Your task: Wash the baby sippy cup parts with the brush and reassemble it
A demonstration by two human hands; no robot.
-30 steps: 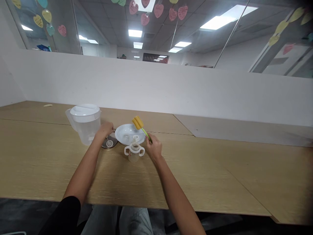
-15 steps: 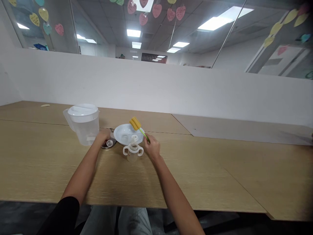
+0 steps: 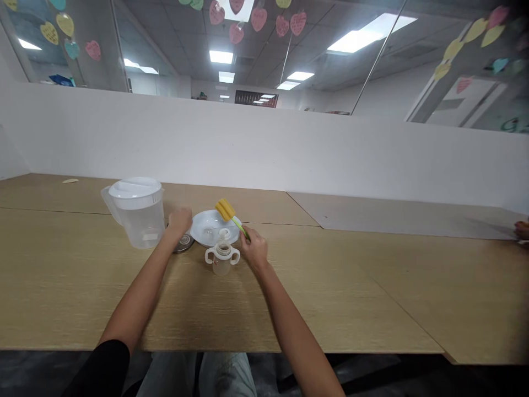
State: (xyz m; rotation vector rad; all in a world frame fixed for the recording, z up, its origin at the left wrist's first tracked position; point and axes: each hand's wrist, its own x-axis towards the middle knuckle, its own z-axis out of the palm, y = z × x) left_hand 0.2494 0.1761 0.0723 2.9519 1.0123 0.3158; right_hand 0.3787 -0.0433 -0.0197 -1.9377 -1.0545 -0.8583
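My right hand point(image 3: 255, 246) is closed round the green handle of a bottle brush point(image 3: 226, 210), whose yellow sponge head points up and left over a white bowl point(image 3: 197, 234). Just in front of the bowl stands a clear baby bottle point(image 3: 222, 266), upright and uncapped, with two white handles. A small clear piece and a whitish nipple-like part show in or before the bowl. My left hand point(image 3: 180, 221) is closed above a dark metal dish point(image 3: 180, 249) holding a round, clear-and-white part point(image 3: 185, 240). Its fingertips are hidden, so whatever they grip cannot be made out.
Left of my left hand stands a clear lidded pitcher point(image 3: 142, 220). A small pale flat piece point(image 3: 70, 181) lies at the back left of the wooden table point(image 3: 314, 298). Behind runs a white wall point(image 3: 248, 143). Something brownish point(image 3: 521, 231) shows at the right edge.
My left hand has risen from the metal dish and moved slightly right, toward the bowl. My right hand keeps the brush in nearly the same place. The view has shifted slightly.
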